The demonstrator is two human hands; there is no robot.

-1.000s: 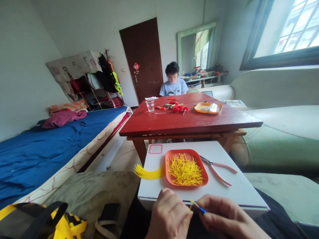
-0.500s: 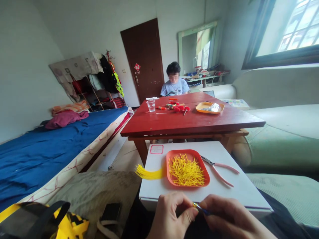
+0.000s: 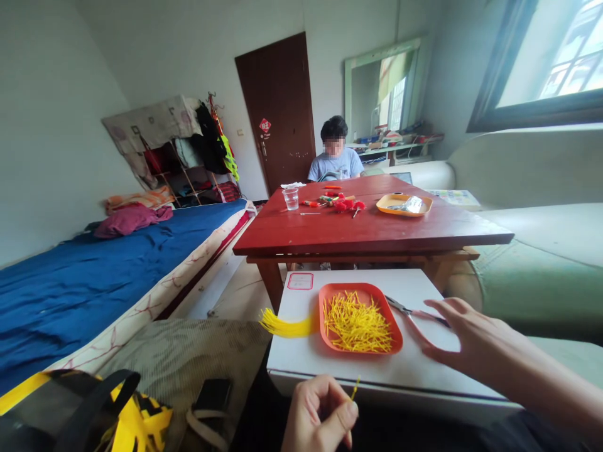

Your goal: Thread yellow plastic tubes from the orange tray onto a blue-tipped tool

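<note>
My left hand (image 3: 325, 414), low in front of the white box (image 3: 301, 351), pinches a short yellow strand (image 3: 355, 388) that points upward. On the right of the box, my right hand (image 3: 464, 339) is open, thumb and fingers spread around the pink handles of a pair of pliers (image 3: 417, 326). A short dark blue piece shows beside its fingers; I cannot tell whether it is held. Left of the pliers is an orange-red tray (image 3: 398, 342) heaped with cut yellow strands (image 3: 358, 323). A bundle of longer yellow strands (image 3: 287, 325) lies against the tray's left side.
Behind the box stands a red table (image 3: 377, 232) bearing a plastic cup (image 3: 291, 199), red fluffy pieces and an orange tray (image 3: 384, 210). A person (image 3: 335, 160) sits at its far side. A blue-covered bed (image 3: 117, 270) is at left; a phone (image 3: 213, 395) lies below.
My right hand has left the left one and moved right and up to the pliers. The blue-and-gold piece between both hands is gone from there; a yellow strand shows in my left fingers.
</note>
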